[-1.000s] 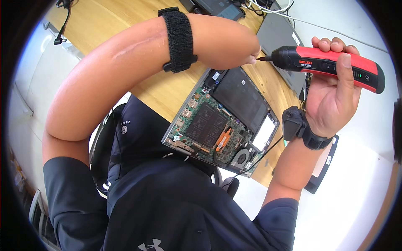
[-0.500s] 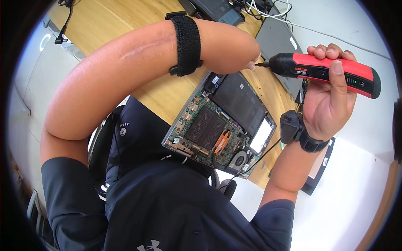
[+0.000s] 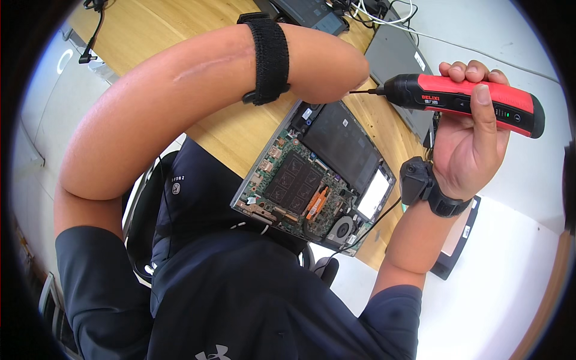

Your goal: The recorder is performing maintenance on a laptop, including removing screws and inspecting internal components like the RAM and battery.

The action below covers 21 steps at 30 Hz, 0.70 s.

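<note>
Right hand [image 3: 471, 147] grips screwdriver [image 3: 459, 103], apparently with two-line lettering [image 3: 431, 99].

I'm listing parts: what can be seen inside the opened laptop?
A green circuit board, a round fan, an orange strip and a large flat black panel show. Whatever lies beneath the black cover on the board is hidden.

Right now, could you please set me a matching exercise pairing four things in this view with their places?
1. Red-and-black cylindrical electric screwdriver
2. Wide black fabric strap
3. Round grey fan
4. Black cable with bent plug

A. Around the left forearm
B. At the wooden table's left edge
C. Inside the opened grey laptop
D. In the right hand

Pairs: 1-D; 2-A; 3-C; 4-B
</note>
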Available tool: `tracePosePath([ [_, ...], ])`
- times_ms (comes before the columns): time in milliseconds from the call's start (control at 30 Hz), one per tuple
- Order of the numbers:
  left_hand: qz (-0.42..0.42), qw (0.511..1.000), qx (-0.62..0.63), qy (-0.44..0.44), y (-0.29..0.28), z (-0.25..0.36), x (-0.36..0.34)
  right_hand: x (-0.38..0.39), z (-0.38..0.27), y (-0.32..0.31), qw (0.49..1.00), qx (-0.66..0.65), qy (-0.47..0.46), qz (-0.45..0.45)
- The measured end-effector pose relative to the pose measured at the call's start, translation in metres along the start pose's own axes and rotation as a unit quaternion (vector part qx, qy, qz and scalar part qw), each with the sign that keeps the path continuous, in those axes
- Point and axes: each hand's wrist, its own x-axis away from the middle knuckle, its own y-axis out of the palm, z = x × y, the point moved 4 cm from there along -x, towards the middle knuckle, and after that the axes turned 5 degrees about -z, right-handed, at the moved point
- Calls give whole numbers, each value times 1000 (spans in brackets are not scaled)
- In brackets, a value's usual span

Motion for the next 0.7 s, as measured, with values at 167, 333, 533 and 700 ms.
tracePosePath([
  [167, -30, 999, -44, -13, 0, 2, -5, 3, -2, -2, 999, 11, 29, -11],
  [333, -36, 995, -88, -7, 6, 1, -8, 3, -1, -6, 1000, 8, 25, -16],
  [533, -23, 995, -95, -5, 15, 2, -10, 3, 5, -10, 1000, -24, 4, 8],
  [700, 1, 996, -92, 21, 12, 6, -11, 7, -2, -15, 999, -22, 4, 31],
])
